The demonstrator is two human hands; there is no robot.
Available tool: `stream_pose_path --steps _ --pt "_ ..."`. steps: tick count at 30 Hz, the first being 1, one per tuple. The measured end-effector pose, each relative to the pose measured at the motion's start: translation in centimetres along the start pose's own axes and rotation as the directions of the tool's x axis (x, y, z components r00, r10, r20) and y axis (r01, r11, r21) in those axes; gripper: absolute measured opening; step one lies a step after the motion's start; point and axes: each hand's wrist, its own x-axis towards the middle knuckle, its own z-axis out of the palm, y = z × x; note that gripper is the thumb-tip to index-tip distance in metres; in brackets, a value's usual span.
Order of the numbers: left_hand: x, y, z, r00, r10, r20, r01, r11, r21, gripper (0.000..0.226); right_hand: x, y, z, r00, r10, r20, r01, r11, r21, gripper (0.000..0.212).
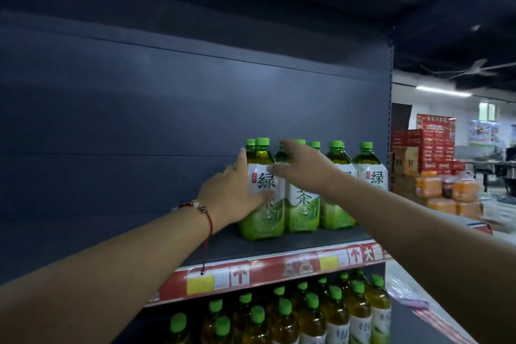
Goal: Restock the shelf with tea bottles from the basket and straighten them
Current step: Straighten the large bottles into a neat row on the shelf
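Several green tea bottles (336,190) with green caps and white-green labels stand at the right end of the dark upper shelf (279,243). My left hand (231,193) lies flat against the left side of the leftmost front bottle (265,220), fingers straight up and thumb across the label. My right hand (303,169) reaches over the second front bottle (303,209) with fingers stretched toward its neck and the thumb touching the leftmost bottle's shoulder. The basket is out of view.
The upper shelf is bare to the left of the bottles. A red price strip (265,271) runs along its front edge. The lower shelf holds several more tea bottles (307,313). Red cartons (430,148) and orange drink packs (452,190) stand at the right.
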Motion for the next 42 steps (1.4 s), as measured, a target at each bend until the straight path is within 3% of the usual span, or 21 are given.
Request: stream_pose_path --steps 2,4,6,8,11,16,20,26,29,33,39,42 --pt "1.3 -0.6 0.9 1.0 -0.031 -0.008 0.029 0.988 -0.154 0.119 2.2 -0.1 0.7 1.0 0.023 0.007 -0.024 0.996 0.09 0.077" --pt "2.4 -1.2 1.9 0.999 -0.048 0.002 0.046 0.951 -0.307 0.118 3.9 0.0 1.6 0.999 0.047 0.004 -0.047 0.986 0.161 0.065" --pt "3.0 -1.9 3.1 0.999 -0.036 0.025 0.043 0.89 -0.455 0.095 5.0 0.0 2.7 0.999 0.037 -0.023 -0.032 0.984 0.174 0.043" --pt "3.3 -2.7 4.2 0.999 -0.017 0.035 0.034 0.816 -0.578 0.073 5.5 0.0 3.5 0.998 0.039 -0.05 -0.032 0.992 0.125 0.039" --pt "3.2 -3.4 4.6 1.0 -0.005 0.019 0.016 0.76 -0.649 0.059 6.0 -0.3 4.1 0.993 0.066 -0.094 -0.063 0.997 0.034 0.037" --pt "2.6 -3.7 4.5 1.0 -0.001 -0.015 -0.009 0.744 -0.668 0.054 7.4 -1.8 2.6 0.993 0.116 -0.033 -0.117 0.993 -0.023 0.05" --pt "2.4 -3.6 5.5 1.0 -0.016 -0.014 0.002 0.716 -0.699 0.066 9.0 -3.4 1.1 0.995 0.103 0.007 -0.102 0.993 -0.062 0.06" --pt "2.6 -3.1 6.8 0.993 -0.118 0.032 0.107 0.719 -0.686 0.077 12.3 -4.4 2.2 0.952 0.171 0.256 -0.109 0.965 -0.239 0.054" --pt "2.7 -3.1 6.7 0.988 -0.148 0.05 0.145 0.748 -0.647 0.078 13.0 -4.1 3.0 0.963 0.15 0.224 -0.062 0.933 -0.355 0.05" --pt "2.8 -3.3 7.2 0.99 -0.117 0.073 0.134 0.701 -0.7 0.076 12.6 -3.5 3.5 0.99 0.049 0.13 0.01 0.908 -0.418 0.046" --pt "2.8 -3.3 6.8 0.994 -0.069 0.079 0.105 0.686 -0.72 0.073 10.7 -2.1 2.2 0.995 -0.041 0.092 0.067 0.95 -0.304 0.06" --pt "3.2 -3.5 6.8 0.994 -0.072 0.077 0.105 0.709 -0.698 0.096 8.9 -0.3 0.5 0.986 -0.12 -0.117 0.098 0.979 -0.18 0.063"
